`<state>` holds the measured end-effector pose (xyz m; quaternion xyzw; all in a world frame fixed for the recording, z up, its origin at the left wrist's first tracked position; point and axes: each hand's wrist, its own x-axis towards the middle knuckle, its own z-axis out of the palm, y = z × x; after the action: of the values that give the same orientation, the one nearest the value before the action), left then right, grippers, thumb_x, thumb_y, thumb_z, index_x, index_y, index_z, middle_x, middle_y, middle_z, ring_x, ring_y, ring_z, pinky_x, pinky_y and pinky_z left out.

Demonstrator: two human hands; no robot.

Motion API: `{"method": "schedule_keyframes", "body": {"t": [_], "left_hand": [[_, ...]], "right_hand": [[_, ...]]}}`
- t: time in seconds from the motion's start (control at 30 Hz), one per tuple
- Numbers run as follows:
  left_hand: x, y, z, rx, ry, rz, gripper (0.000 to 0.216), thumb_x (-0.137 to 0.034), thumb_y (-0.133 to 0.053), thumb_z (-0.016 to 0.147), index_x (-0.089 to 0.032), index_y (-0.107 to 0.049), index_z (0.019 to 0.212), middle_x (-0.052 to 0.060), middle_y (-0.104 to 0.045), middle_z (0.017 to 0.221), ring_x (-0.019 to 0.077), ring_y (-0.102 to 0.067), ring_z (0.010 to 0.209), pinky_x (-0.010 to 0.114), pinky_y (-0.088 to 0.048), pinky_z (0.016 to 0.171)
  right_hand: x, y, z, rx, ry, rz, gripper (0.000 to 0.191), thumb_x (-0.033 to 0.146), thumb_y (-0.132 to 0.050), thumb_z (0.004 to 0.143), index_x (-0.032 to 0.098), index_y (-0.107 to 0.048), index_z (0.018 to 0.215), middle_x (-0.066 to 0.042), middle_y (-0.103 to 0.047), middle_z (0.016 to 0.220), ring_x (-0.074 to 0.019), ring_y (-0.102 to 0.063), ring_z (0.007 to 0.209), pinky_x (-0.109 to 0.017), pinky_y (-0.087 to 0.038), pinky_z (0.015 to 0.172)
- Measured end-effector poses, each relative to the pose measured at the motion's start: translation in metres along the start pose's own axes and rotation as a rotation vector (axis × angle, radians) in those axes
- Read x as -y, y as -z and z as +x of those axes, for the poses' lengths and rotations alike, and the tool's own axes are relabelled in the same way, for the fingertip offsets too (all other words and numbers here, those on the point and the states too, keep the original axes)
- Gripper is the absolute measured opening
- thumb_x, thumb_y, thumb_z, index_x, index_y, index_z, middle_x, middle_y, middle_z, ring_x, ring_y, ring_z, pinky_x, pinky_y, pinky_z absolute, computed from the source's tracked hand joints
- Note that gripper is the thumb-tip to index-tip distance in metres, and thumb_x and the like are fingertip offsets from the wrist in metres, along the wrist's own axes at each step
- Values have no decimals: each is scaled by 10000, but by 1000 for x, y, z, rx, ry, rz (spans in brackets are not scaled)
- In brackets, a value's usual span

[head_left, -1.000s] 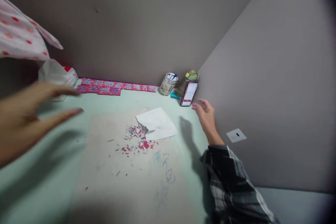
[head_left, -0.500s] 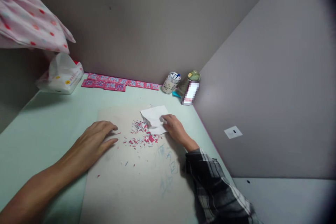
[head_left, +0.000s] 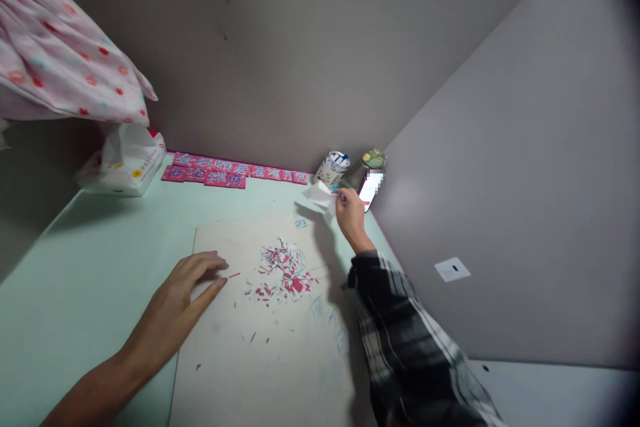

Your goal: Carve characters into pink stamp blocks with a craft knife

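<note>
While the right hand (head_left: 351, 217) pinches the paper (head_left: 319, 195) near the cup (head_left: 329, 170) | left hand (head_left: 187, 293) has fingers apart | paper is off the board (head_left: 240, 380), red bits (head_left: 299, 284) left heaped there

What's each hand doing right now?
Left hand: open, near the scattered scraps.
Right hand: closed, holding the white paper.

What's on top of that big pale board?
Red and white scraps, mostly piled loosely, and blue marks are on the board. The left hand is over its left edge, hiding part. I can't see the surface beneath the scraps.
</note>
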<state>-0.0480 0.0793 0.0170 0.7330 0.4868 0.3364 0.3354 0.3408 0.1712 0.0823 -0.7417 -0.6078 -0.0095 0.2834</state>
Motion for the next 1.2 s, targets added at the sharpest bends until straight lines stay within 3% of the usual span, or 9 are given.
{"method": "schedule_keyframes", "body": {"t": [0.17,0.33,0.5,0.6,0.67,0.77,0.93,1.03,1.2], "left_hand": [[-5,-7,-5,0,-39,36,371,-598,-532,980,-304,-720,1109,67,-723,1256,300,-672,1230,488,-565,1067],[-5,-12,-8,44,-70,76,299,-535,-541,996,-325,-724,1102,54,-740,1232,284,-677,1235,454,-582,1053],[2,11,1,136,-58,102,308,-564,-557,978,-329,-721,1090,48,-747,1221,267,-719,1154,385,-610,980],[7,34,22,148,-7,136,346,-607,-556,958,-333,-705,1108,37,-742,1198,269,-726,1091,388,-601,949],[6,47,42,115,24,166,388,-645,-563,924,-334,-701,1108,36,-737,1182,298,-709,1099,428,-569,965],[-7,52,69,85,37,133,413,-653,-614,859,-318,-711,1082,39,-733,1177,326,-684,1118,456,-514,986],[-38,16,87,-82,266,-411,363,-549,-748,783,-254,-714,992,36,-721,1012,255,-666,980,356,-501,885],[-42,-9,82,-177,338,-520,416,-566,-693,821,-230,-667,1066,13,-659,904,192,-608,797,310,-483,726],[-32,-22,72,-260,391,-581,455,-549,-672,835,-200,-615,1121,10,-624,926,150,-556,733,285,-458,679]], "right_hand": [[32,-54,55,197,24,-39,344,355,-673,1028,193,-637,1329,-109,-652,1353,-262,-688,1128,-473,-603,946],[69,-85,37,456,211,47,344,359,-680,1023,180,-641,1314,-106,-663,1328,-260,-694,1112,-475,-606,934],[81,-46,9,606,374,231,144,126,-662,956,184,-736,1065,-37,-756,1015,-178,-687,886,-322,-549,822],[78,-6,-13,629,436,327,230,92,-604,965,214,-735,1110,-36,-765,1080,-170,-684,908,-291,-521,792],[75,15,-27,763,513,365,229,135,-684,947,249,-749,1134,-25,-773,1093,-166,-704,889,-270,-530,749],[78,23,-33,928,630,296,293,239,-780,929,275,-744,1217,-47,-776,1140,-159,-727,812,-266,-539,695],[115,-33,8,659,596,121,198,242,-669,1026,159,-726,1196,-117,-779,1085,-209,-727,918,-323,-526,817],[145,-85,37,567,596,83,371,133,-682,988,126,-612,1352,-195,-673,1363,-268,-639,1209,-382,-474,999],[164,-141,53,508,583,64,416,39,-668,922,111,-569,1320,-206,-680,1275,-305,-591,1225,-440,-432,1049]]}}
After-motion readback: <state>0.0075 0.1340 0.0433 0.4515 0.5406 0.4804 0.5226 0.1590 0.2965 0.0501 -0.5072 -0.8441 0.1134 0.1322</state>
